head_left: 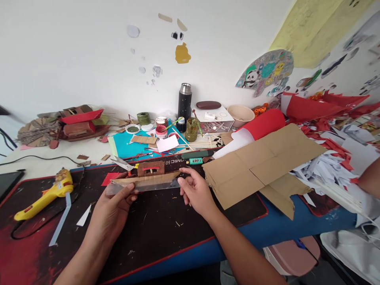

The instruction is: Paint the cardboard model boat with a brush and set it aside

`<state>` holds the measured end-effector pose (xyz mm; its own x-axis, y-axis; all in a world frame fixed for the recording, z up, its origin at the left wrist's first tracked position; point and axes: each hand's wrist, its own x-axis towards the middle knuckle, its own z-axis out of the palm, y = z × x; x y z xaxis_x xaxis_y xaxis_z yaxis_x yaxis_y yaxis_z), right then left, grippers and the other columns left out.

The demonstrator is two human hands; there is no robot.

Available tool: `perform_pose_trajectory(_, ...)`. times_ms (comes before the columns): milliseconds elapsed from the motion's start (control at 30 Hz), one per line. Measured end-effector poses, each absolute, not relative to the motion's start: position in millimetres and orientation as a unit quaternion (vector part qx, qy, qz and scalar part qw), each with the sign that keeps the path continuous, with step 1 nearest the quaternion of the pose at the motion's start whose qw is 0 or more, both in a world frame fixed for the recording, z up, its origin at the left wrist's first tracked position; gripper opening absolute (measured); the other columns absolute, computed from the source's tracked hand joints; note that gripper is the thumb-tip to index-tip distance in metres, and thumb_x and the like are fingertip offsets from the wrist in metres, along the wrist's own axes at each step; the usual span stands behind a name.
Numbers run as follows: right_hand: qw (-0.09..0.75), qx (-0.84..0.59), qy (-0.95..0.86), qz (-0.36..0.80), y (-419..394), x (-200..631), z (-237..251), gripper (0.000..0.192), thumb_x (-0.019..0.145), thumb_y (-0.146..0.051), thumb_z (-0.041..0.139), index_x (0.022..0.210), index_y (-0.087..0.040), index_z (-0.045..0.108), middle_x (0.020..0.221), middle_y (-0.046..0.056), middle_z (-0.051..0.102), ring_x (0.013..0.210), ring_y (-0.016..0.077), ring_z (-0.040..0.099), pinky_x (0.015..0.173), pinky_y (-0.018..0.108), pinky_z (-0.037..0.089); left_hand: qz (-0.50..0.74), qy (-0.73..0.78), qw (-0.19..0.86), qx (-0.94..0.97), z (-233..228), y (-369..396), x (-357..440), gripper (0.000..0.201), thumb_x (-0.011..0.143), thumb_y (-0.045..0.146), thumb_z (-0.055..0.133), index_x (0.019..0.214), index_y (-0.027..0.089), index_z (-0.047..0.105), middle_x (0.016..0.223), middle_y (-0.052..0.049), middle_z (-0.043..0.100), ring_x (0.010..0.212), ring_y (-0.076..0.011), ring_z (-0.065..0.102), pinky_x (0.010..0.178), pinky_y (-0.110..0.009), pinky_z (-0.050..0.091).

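Note:
A narrow brown cardboard strip [152,179] lies along a clear plastic ruler [158,186], both raised over the dark mat. My left hand [117,200] grips their left end, thumb on top and fingers underneath. At the right end my right hand [194,190] is closed, with thumb and forefinger pinching the strip's tip beside the ruler. Just behind them stands a small brown cardboard piece with a red-edged opening [151,168]. Scissors [123,164] and a piece of red corrugated card [111,179] lie near my left hand.
A yellow glue gun [47,196] with a glue stick rests at left. Large cardboard sheets [264,166] cover the right side, beside paper scraps [323,168]. Paint jars [162,132], a black flask [184,101] and a brown model [78,128] stand behind. Another person's arm [369,178] shows far right.

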<state>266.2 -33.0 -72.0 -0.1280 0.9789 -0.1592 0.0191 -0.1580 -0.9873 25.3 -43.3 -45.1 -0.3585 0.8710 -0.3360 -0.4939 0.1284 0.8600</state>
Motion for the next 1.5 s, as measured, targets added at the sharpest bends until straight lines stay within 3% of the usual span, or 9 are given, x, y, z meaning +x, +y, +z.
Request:
perform_pose_trajectory(200,0.393,-0.515,-0.519,0.557,-31.4,263.6,-71.3,0.048,0.104,-0.046,0.070,0.147,-0.024,0.065,0.072,-0.009,0.065,0.045,0.0112,0.056,0.045,0.023,0.043,0.626,0.541,0.527,0.195,-42.1,-42.9,27.0,0.041,0.054,0.021,0.105,0.086,0.019,0.079,0.084,-0.001,0.082,0.065,-0.0127,0.071,0.051,-0.015,0.058)
perform_pose_trajectory(467,0.365,-0.539,-0.534,0.540,-23.9,259.5,-68.0,0.037,0.105,-0.031,0.069,0.141,-0.024,0.068,0.068,-0.011,0.064,0.041,0.0107,0.055,0.047,0.023,0.046,0.621,0.541,0.528,0.206,-43.5,-43.8,26.1,0.055,0.050,0.029,0.111,0.095,0.019,0.080,0.083,0.000,0.080,0.066,-0.0126,0.071,0.052,-0.015,0.059)
perform_pose_trajectory(633,0.374,-0.540,-0.542,0.524,-23.7,259.8,-70.0,0.033,0.105,-0.031,0.066,0.137,-0.024,0.067,0.069,-0.010,0.066,0.041,0.0105,0.057,0.046,0.022,0.045,0.614,0.548,0.513,0.244,-48.4,-47.9,30.4,0.063,0.062,0.031,0.108,0.116,0.023,0.076,0.102,-0.003,0.084,0.079,-0.0197,0.081,0.061,-0.023,0.066)
perform_pose_trajectory(767,0.365,-0.540,-0.540,0.532,-23.3,260.4,-68.9,0.033,0.105,-0.031,0.066,0.136,-0.023,0.066,0.069,-0.010,0.065,0.042,0.0108,0.057,0.046,0.023,0.045,0.592,0.548,0.532,0.257,-46.5,-48.2,41.7,0.072,0.063,0.034,0.107,0.124,0.023,0.070,0.113,-0.008,0.085,0.090,-0.0268,0.086,0.069,-0.032,0.070)
perform_pose_trajectory(1067,0.360,-0.550,-0.559,0.505,-30.4,260.2,-68.4,0.038,0.106,-0.035,0.067,0.143,-0.025,0.068,0.069,-0.009,0.066,0.045,0.0132,0.061,0.051,0.027,0.047,0.603,0.549,0.523,0.249,-47.6,-44.8,48.6,0.064,0.058,0.036,0.109,0.108,0.020,0.071,0.098,-0.002,0.083,0.078,-0.0203,0.082,0.069,-0.030,0.070)
perform_pose_trajectory(1500,0.366,-0.548,-0.564,0.499,-31.0,262.5,-72.1,0.045,0.105,-0.040,0.061,0.145,-0.021,0.067,0.069,-0.008,0.065,0.043,0.0137,0.058,0.048,0.027,0.045,0.601,0.544,0.540,0.227,-47.9,-45.4,47.1,0.075,0.060,0.035,0.108,0.120,0.024,0.066,0.108,-0.004,0.082,0.089,-0.0241,0.083,0.065,-0.031,0.069)
